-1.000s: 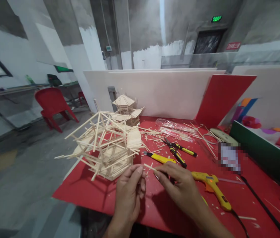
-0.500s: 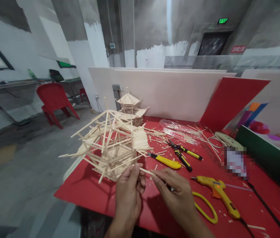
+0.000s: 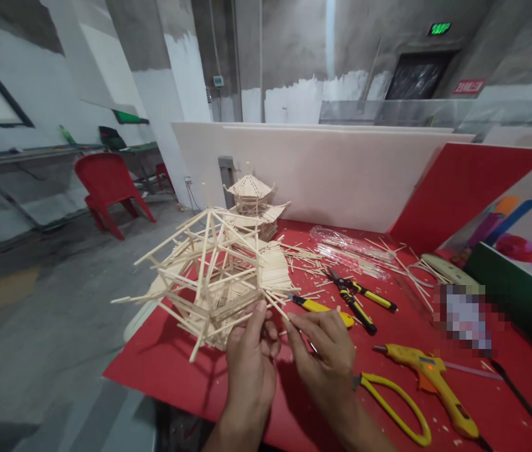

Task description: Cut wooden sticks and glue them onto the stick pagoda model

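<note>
An open frame of thin wooden sticks (image 3: 209,270), shaped like a pavilion roof, stands in front of me. My left hand (image 3: 253,358) is closed at its near right corner, thumb and fingers pinched. What lies between those fingertips is hidden. My right hand (image 3: 326,358) pinches the near end of a thin wooden stick (image 3: 279,307), which slants up toward that corner. I cannot tell whether the stick touches the frame. A yellow-handled tool (image 3: 400,402) passes under the right palm, its metal tip showing by the fingers; its kind is partly hidden.
A yellow cutter knife (image 3: 315,306), black-and-yellow pliers (image 3: 351,301) and a yellow glue gun (image 3: 430,370) with its light on lie on the red tabletop (image 3: 162,370). Loose sticks (image 3: 351,251) lie behind. A finished wooden pagoda (image 3: 251,194) stands at the back, before white boards (image 3: 341,169).
Both hands have moved up, bringing the stick to the frame's near right corner. The stick now points up and left. The view has shifted slightly left.
</note>
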### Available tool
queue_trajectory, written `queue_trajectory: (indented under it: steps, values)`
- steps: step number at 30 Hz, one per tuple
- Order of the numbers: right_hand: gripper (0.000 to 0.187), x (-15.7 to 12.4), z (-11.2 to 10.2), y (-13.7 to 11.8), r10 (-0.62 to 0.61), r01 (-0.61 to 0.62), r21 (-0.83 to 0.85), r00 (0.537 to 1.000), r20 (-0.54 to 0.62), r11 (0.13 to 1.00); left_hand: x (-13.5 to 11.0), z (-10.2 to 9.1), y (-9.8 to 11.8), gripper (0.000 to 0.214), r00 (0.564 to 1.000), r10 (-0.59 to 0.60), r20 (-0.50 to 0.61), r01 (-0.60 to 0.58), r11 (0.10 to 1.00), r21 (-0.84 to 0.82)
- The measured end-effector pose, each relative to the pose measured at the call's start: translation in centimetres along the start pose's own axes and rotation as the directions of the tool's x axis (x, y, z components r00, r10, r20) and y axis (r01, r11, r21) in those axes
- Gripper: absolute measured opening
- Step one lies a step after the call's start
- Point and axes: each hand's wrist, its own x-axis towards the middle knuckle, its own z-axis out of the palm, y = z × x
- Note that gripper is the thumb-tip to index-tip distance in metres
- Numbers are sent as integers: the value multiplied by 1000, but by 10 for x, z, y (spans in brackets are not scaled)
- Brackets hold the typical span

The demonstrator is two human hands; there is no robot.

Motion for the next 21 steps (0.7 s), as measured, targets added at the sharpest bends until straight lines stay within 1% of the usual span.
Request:
queue_trajectory:
  steps: [4,7,9,11,12,13,14,15,16,17,18,19,21]
  values:
    - [18,-2,2,2,41,-40,27,999,-18,999,-1,5,0,35,1000,7,-8,-7,1000,13]
    - [13,2,-6,-2,114,-113,90,994,0,989,-7,0,2,39,997,-43,-68,45,999,22]
    - [8,7,-16,-6,196,-201,147,979,53,968,-14,-9,0,44,989,-101,-104,106,993,42]
    - [14,12,-28,-8,269,-298,190,949,163,935,-19,-20,-3,46,987,-128,-93,137,986,100]
    - [16,14,-34,-9,292,-341,199,926,240,919,-21,-26,-5,46,990,-127,-68,136,979,153]
    - [16,16,-38,-9,307,-381,199,895,324,903,-22,-31,-6,43,991,-135,-11,134,964,230]
    - [15,18,-41,-8,318,-420,192,857,406,887,-23,-35,-7,39,988,-139,69,111,942,318]
    - [14,19,-43,-7,330,-459,184,816,475,869,-23,-37,-6,35,976,-146,160,71,914,399]
    - [13,19,-45,-6,342,-495,179,779,525,850,-23,-38,-5,33,955,-153,253,18,885,465]
    - [12,19,-45,-5,358,-527,178,752,553,831,-22,-37,-3,32,930,-150,336,-45,860,508]
    - [12,19,-45,-4,374,-552,182,738,561,814,-22,-35,0,30,905,-145,399,-100,840,534]
    - [12,18,-45,-3,386,-566,193,736,556,801,-22,-33,3,27,885,-146,442,-139,823,551]
    - [17,15,-46,-3,376,-558,222,753,541,800,-22,-29,7,23,861,-153,485,-177,804,568]
